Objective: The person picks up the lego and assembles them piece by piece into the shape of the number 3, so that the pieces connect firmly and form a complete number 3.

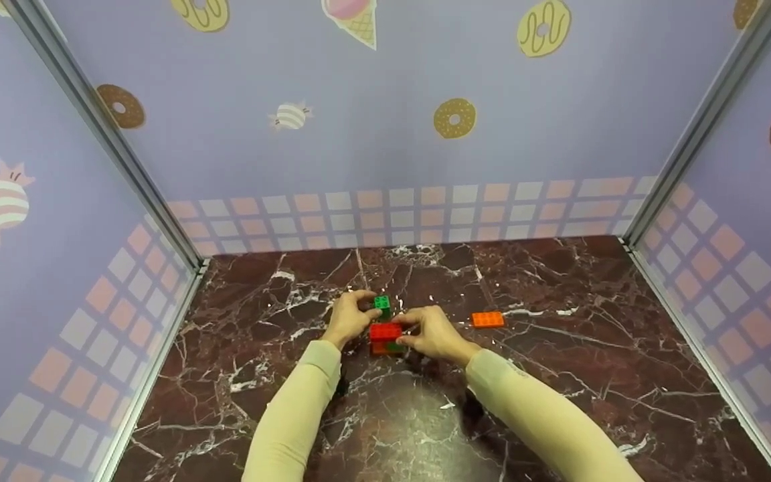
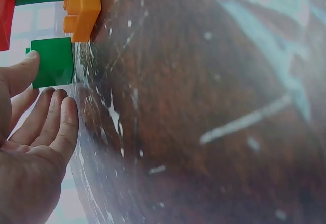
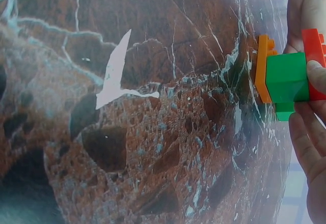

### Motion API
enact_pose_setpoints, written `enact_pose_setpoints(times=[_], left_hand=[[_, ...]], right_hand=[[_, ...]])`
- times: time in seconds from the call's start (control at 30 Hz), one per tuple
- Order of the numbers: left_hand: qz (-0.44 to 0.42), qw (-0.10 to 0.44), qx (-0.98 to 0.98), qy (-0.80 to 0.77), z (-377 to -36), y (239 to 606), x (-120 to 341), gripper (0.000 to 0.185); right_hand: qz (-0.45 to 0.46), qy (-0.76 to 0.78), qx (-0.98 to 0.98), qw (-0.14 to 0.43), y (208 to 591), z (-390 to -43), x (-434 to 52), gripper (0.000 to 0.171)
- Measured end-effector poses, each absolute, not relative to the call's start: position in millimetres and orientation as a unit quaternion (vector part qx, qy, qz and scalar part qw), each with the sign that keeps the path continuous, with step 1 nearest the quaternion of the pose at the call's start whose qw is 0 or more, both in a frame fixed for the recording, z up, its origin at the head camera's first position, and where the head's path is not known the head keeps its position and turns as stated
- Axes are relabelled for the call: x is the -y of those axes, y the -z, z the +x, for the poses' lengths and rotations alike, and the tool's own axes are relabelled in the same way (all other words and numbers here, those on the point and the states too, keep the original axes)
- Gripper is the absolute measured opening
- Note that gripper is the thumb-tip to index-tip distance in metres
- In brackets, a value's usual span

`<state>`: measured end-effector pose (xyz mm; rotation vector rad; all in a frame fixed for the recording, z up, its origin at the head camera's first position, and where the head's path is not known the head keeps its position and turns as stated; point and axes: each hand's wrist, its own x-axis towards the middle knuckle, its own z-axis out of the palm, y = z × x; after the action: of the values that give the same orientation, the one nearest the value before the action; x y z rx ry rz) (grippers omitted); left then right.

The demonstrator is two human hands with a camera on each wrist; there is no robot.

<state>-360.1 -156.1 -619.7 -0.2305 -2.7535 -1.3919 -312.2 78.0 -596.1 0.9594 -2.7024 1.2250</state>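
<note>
A small stack stands at the middle of the table: a flat orange brick (image 3: pixel 262 74) at the bottom, a green brick (image 3: pixel 287 77) on part of it, and a red brick (image 1: pixel 385 331) on top. My right hand (image 1: pixel 434 333) pinches the red brick's right end, thumb in front and fingers behind. Just behind the stack stands a separate green brick (image 1: pixel 382 303) with its studs up. Between the thumb and fingers of my left hand (image 1: pixel 350 316), that green brick is held at its left side. In the left wrist view, the thumb touches the upper edge of this green brick (image 2: pixel 53 61).
Another flat orange brick (image 1: pixel 488 320) lies on the table to the right of my right hand. The dark marbled table (image 1: pixel 251 415) meets patterned panels at the back and both sides, with metal posts (image 1: pixel 640 227) at the back corners.
</note>
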Motion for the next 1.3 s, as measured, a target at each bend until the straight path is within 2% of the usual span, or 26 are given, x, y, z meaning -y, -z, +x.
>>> enact_pose_setpoints(times=[0.27, 1.3], left_hand=[[-0.042, 0.023, 0.895, 0.443, -353, 611, 146, 0.034], [-0.100, 0.060, 0.877, 0.467, -344, 574, 150, 0.029]], right_hand=[[0.322, -0.392, 0.862, 0.019, 595, -311, -80, 0.033], [0.321, -0.388, 0.864, 0.023, 595, -312, -81, 0.035]])
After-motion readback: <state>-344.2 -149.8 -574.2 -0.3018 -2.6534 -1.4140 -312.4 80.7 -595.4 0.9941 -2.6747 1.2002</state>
